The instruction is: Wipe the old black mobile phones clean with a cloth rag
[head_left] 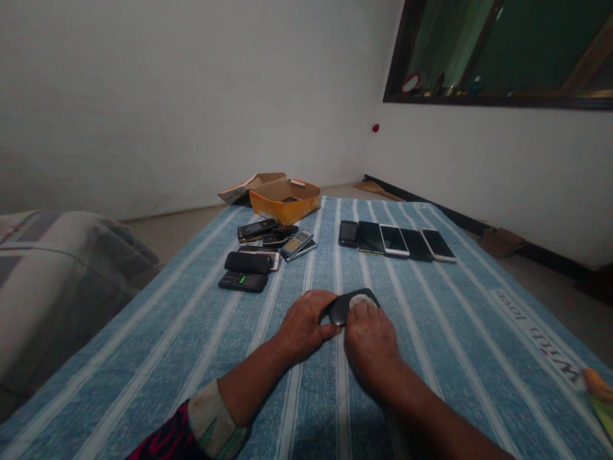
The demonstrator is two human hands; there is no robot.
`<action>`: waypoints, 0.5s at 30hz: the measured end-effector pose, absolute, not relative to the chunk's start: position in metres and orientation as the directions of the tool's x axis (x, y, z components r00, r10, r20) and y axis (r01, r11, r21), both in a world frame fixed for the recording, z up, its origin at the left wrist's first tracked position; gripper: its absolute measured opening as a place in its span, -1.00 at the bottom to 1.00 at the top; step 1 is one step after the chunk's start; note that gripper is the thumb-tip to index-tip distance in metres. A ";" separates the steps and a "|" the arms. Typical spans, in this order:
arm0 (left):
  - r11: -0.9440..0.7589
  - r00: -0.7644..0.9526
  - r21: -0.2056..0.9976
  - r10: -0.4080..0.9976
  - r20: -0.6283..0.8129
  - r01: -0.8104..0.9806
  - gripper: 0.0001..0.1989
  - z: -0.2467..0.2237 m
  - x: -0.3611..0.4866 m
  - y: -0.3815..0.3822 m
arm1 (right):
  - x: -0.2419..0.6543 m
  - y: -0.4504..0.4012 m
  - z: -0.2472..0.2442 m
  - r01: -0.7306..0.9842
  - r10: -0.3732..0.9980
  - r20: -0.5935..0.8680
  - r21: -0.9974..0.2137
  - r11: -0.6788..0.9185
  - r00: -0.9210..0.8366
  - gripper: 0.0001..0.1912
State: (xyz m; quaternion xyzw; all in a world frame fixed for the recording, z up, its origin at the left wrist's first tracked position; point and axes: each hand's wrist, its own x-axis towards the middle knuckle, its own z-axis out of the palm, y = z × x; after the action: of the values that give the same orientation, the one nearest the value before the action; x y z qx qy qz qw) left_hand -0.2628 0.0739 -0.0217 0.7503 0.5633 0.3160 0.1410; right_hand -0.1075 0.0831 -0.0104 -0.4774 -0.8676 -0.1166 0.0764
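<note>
My left hand (pixel 309 324) grips the left end of a dark mobile phone (pixel 340 309), its thumb along the near edge. The phone lies at a slant low over the striped cloth. In my right hand (pixel 371 337) a crumpled whitish cloth (pixel 363 299) is pinched and pressed on the phone's upper face, towards its right end. My right fingertips are partly hidden behind the knuckles. Beyond my hands to the left lies a loose pile of older phones, with a black keypad phone (pixel 242 282) nearest. Over to the right a row of phones, among them a white-framed phone (pixel 394 241), lies side by side.
An orange cardboard box (pixel 285 207) stands open at the far end of the blue striped tablecloth (pixel 306 396), its lid (pixel 251 185) behind it. A grey cloth-covered piece of furniture (pixel 71 287) is at the left. Something orange and green (pixel 598 393) sits at the right edge.
</note>
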 end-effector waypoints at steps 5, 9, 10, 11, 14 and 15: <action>-0.339 0.168 0.566 0.928 0.333 0.751 -0.64 -0.026 -0.264 0.075 | -0.112 0.078 -0.021 0.817 0.760 0.308 0.142 0.558 -0.572 -0.72; -0.346 0.178 0.565 0.926 0.332 0.749 -0.62 -0.026 -0.264 0.075 | -0.105 0.094 -0.020 0.852 0.795 0.307 0.145 0.503 -0.522 -0.72; -0.344 0.176 0.565 0.927 0.330 0.750 -0.62 -0.025 -0.264 0.075 | -0.103 0.099 -0.020 0.860 0.804 0.305 0.145 0.490 -0.510 -0.71; -0.341 0.174 0.566 0.929 0.327 0.751 -0.61 -0.025 -0.264 0.075 | -0.100 0.103 -0.019 0.865 0.810 0.305 0.142 0.481 -0.500 -0.71; -0.334 0.170 0.564 0.931 0.323 0.755 -0.60 -0.023 -0.263 0.074 | -0.094 0.112 -0.020 0.873 0.816 0.313 0.126 0.472 -0.486 -0.68; -0.330 0.167 0.561 0.932 0.322 0.759 -0.60 -0.023 -0.263 0.074 | -0.093 0.113 -0.020 0.875 0.816 0.319 0.119 0.470 -0.482 -0.68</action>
State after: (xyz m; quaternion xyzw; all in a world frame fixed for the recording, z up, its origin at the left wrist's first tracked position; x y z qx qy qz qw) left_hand -0.2632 0.0741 -0.0228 0.7516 0.5623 0.3167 0.1366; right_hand -0.0929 0.1134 -0.0204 -0.4971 -0.8503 -0.1340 0.1092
